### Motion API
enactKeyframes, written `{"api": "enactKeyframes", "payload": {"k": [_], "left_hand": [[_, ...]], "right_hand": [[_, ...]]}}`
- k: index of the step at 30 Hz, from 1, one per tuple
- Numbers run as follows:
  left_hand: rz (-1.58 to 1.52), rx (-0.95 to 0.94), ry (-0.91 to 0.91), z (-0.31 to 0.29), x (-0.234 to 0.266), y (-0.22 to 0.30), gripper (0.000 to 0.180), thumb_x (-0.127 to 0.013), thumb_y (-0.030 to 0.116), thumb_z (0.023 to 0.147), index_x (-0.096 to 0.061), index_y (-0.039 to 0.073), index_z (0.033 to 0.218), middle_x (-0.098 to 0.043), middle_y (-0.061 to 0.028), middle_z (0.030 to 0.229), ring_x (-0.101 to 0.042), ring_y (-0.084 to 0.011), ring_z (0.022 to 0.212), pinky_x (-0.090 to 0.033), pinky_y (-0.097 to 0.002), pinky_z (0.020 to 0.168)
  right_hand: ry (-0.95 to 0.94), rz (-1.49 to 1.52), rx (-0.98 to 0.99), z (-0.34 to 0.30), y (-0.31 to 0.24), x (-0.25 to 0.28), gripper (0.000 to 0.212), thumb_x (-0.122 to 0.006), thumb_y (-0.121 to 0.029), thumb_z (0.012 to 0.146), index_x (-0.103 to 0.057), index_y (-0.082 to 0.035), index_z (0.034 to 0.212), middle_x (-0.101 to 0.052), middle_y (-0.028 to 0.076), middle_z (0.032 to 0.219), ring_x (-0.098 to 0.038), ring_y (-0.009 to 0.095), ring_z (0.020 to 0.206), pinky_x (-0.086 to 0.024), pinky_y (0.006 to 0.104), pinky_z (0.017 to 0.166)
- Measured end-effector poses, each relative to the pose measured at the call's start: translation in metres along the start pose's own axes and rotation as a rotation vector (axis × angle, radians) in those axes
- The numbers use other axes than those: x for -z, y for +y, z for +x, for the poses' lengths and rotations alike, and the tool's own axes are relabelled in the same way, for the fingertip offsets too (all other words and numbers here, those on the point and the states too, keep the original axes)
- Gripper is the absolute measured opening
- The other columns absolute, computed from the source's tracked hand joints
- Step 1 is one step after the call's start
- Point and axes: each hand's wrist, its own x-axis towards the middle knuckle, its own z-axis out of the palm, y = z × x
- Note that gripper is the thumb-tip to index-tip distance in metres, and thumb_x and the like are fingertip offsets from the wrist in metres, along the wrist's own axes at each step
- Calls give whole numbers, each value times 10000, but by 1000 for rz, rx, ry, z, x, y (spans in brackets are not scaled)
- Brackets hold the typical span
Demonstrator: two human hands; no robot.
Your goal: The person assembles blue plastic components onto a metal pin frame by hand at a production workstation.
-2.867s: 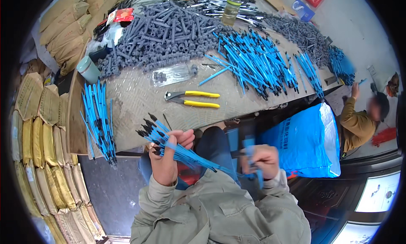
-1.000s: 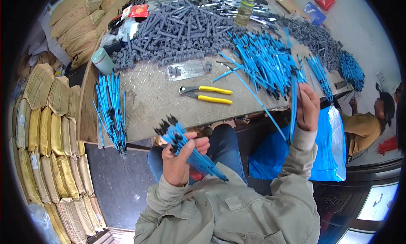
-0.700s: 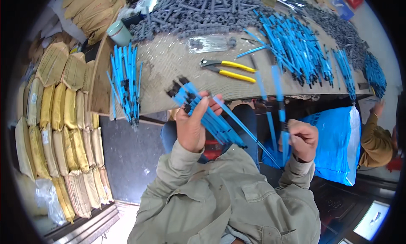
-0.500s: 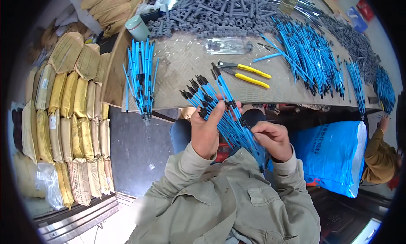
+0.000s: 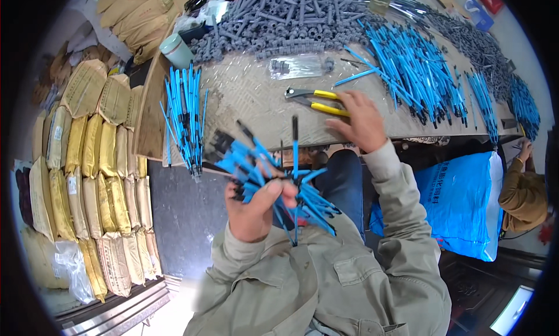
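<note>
My left hand (image 5: 256, 211) is closed around a bundle of thin blue tubes (image 5: 314, 203) with black ends, held over my lap. The tubes fan out at several angles, and their upper ends are smeared by motion. At the table's front edge, my right hand (image 5: 364, 123) reaches over the handle ends of the yellow-handled pliers (image 5: 323, 107). Its fingers are stretched out and apart, not wrapped round the handles. The pliers lie flat on the table, dark jaws toward the left. Whether the fingertips touch the handles is hard to see.
Grey plastic fittings (image 5: 279, 18) are heaped along the back of the table. More blue tubes lie in a left bunch (image 5: 185, 115) and a large right pile (image 5: 413, 68). Behind a clear packet (image 5: 296, 67) stands that heap. A blue sack (image 5: 460, 205) and another person's sleeve (image 5: 521, 199) are at right.
My right hand has left the tube bundle and moved up to the pliers on the table. My left hand has lowered and shifted left with the bundle, which now spreads wider.
</note>
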Motion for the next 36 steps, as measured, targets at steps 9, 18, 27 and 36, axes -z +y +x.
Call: {"api": "enactKeyframes", "payload": {"k": [9,18,27,36], "left_hand": [[167,-24,12,-5,4,20,237,-606,43,759,-469,-4,946,-601,-170,698,-614,-273,636,-515,-347,615],[193,-40,-389,14,8,15,136,-595,-79,790,-580,-20,912,-643,-204,948,-622,-278,954,-495,-366,827],[358,64,-507,-8,13,6,252,-608,-70,794,-616,-20,1041,-625,-175,1075,-596,-230,1023,-453,-325,891],[352,70,-536,8,14,5,276,-612,-78,787,-608,-25,1058,-607,-162,1121,-587,-219,1036,-446,-315,901]], "right_hand": [[-65,-15,27,-23,39,25,397,-650,-197,773,-542,-46,1123,-538,147,1086,-492,326,997,-392,390,858],[270,128,196,64,-25,29,91,-605,-32,784,-642,-46,866,-632,83,867,-585,266,830,-454,341,716],[-252,-449,148,166,4,-95,189,-660,-314,716,-659,-141,791,-635,53,837,-559,246,945,-413,414,785],[230,-87,114,208,-14,-72,454,-622,-397,793,-548,-94,1124,-576,104,1033,-573,295,938,-423,434,820]]}}
